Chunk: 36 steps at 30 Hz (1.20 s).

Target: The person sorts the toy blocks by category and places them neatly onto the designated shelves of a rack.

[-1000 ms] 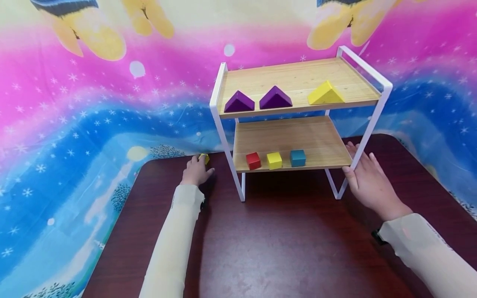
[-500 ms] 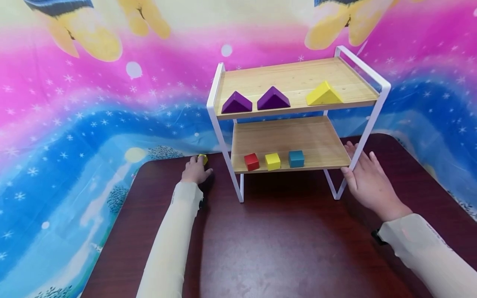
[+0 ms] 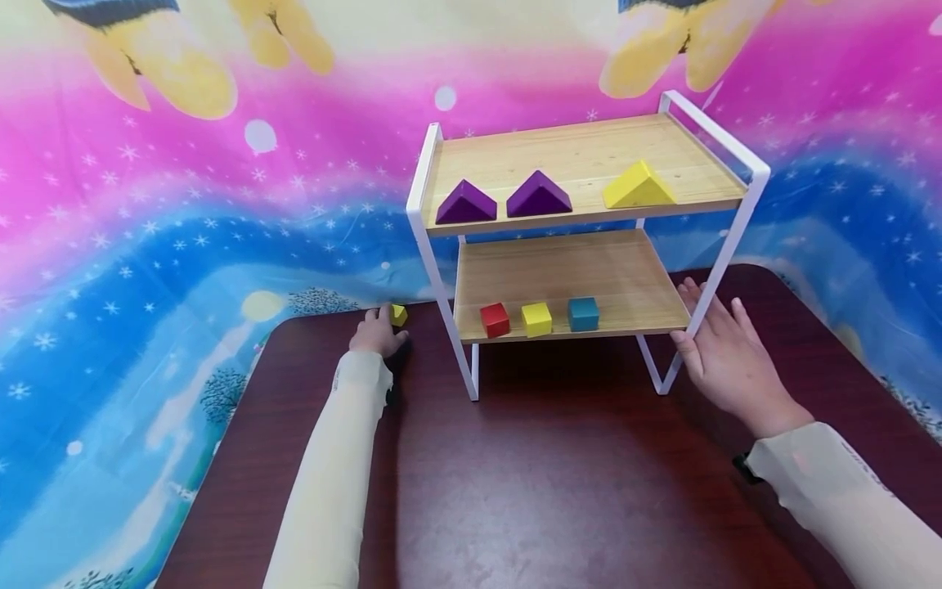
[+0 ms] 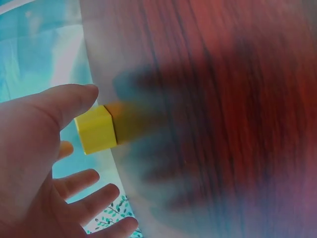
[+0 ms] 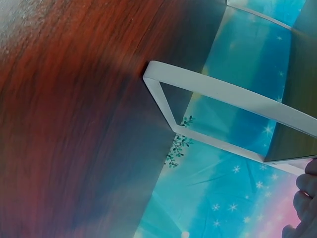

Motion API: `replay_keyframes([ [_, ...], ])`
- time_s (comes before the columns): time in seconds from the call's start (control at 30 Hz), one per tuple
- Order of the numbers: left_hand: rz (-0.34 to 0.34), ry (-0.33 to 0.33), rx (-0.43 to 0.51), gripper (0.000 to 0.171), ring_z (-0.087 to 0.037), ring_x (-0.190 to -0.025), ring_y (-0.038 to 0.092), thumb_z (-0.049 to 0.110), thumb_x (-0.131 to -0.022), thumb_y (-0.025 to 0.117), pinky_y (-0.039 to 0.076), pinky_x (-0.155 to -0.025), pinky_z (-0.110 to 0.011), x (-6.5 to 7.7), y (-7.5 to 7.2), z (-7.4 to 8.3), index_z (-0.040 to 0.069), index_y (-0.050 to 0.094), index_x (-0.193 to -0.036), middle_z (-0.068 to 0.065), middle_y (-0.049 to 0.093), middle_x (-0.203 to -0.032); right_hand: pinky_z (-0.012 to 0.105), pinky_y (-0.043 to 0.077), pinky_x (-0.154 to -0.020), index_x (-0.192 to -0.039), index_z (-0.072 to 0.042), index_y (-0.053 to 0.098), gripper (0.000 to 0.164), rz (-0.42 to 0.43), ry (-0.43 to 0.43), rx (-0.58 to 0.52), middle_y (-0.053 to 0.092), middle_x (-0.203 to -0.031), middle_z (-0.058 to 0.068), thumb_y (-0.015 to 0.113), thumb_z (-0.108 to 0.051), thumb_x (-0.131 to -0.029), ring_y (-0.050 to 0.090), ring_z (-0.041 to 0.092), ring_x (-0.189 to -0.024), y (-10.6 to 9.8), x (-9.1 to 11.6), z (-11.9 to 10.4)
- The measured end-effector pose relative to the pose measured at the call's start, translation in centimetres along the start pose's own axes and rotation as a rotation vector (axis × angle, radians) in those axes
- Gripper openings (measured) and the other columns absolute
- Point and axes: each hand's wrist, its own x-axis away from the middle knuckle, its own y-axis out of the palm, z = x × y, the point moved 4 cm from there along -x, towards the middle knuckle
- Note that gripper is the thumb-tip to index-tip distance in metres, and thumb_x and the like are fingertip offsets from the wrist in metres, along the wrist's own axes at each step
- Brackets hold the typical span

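At the table's back left edge, a small yellow block [image 3: 398, 315] stands on the tabletop. My left hand [image 3: 374, 331] is just left of it, fingers loosely spread. The left wrist view has the yellow block [image 4: 96, 130] beyond the thumb, with no fingers curled round it. My right hand [image 3: 724, 360] touches the right side of the two-tier shelf [image 3: 559, 270], its thumb by the front leg and its fingers extended along the side. In the right wrist view only some fingertips [image 5: 304, 196] show, beside the white frame [image 5: 218, 89].
On the lower board sit a red cube [image 3: 495, 320], a yellow cube [image 3: 536, 319] and a teal cube [image 3: 584, 314]. Two purple triangular blocks [image 3: 539, 195] and a yellow triangular block [image 3: 639, 185] line the upper board's front. A printed cloth [image 3: 331, 188] hangs behind the table [image 3: 559, 491].
My left hand has drawn slightly left, away from the small yellow block, and more of the block now shows. The right hand stays at the shelf. The whole view shifts slightly.
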Motion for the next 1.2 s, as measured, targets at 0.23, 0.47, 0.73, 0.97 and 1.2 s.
replay_keyframes([
  [0.23,-0.018,0.015,-0.021,0.074,-0.05,-0.128,0.049,0.033,-0.104,0.056,0.047,-0.101,-0.062,-0.3,-0.1,0.0,0.009,0.016,-0.162,-0.028,0.026,-0.158,0.051,-0.014,-0.122,-0.162,-0.008,0.0,0.072,-0.033,0.003,0.053,0.007,-0.169,0.015,0.037,-0.04,-0.109,0.0,0.033,-0.155,0.0,0.2,0.0],
  [0.47,-0.042,0.015,-0.054,0.073,-0.046,-0.123,0.056,0.034,-0.104,0.056,0.048,-0.099,-0.062,-0.7,-0.3,0.2,0.01,0.018,-0.162,-0.025,0.029,-0.159,0.052,-0.015,-0.121,-0.163,-0.01,0.0,0.08,-0.06,0.023,0.069,0.005,-0.169,0.014,0.043,-0.047,-0.106,0.003,0.035,-0.155,-0.1,0.2,0.1],
  [0.73,-0.054,0.027,-0.057,0.072,-0.047,-0.13,0.05,0.034,-0.104,0.054,0.045,-0.103,-0.062,-1.2,0.1,0.5,0.011,0.018,-0.162,-0.022,0.026,-0.162,0.052,-0.014,-0.121,-0.162,-0.01,0.0,0.083,-0.055,0.025,0.061,0.005,-0.169,0.016,0.043,-0.051,-0.105,0.004,0.037,-0.155,-0.6,0.0,0.0],
  [0.97,-0.04,0.012,-0.059,0.068,-0.048,-0.13,0.049,0.031,-0.106,0.052,0.045,-0.104,-0.061,-1.1,0.0,1.0,0.01,0.021,-0.162,-0.022,0.026,-0.162,0.052,-0.013,-0.122,-0.162,-0.009,0.003,0.076,-0.039,0.007,0.057,0.008,-0.168,0.017,0.038,-0.048,-0.107,0.006,0.037,-0.154,-1.1,-0.3,-0.2],
  [1.2,-0.01,0.002,-0.05,0.058,-0.046,-0.127,0.052,0.025,-0.108,0.046,0.046,-0.103,-0.059,-1.1,-0.2,1.3,0.01,0.026,-0.16,-0.023,0.035,-0.157,0.051,-0.014,-0.122,-0.163,-0.011,0.002,0.07,-0.039,0.003,0.048,0.007,-0.169,0.015,0.035,-0.042,-0.109,0.002,0.033,-0.155,-1.4,-0.4,-0.2],
])
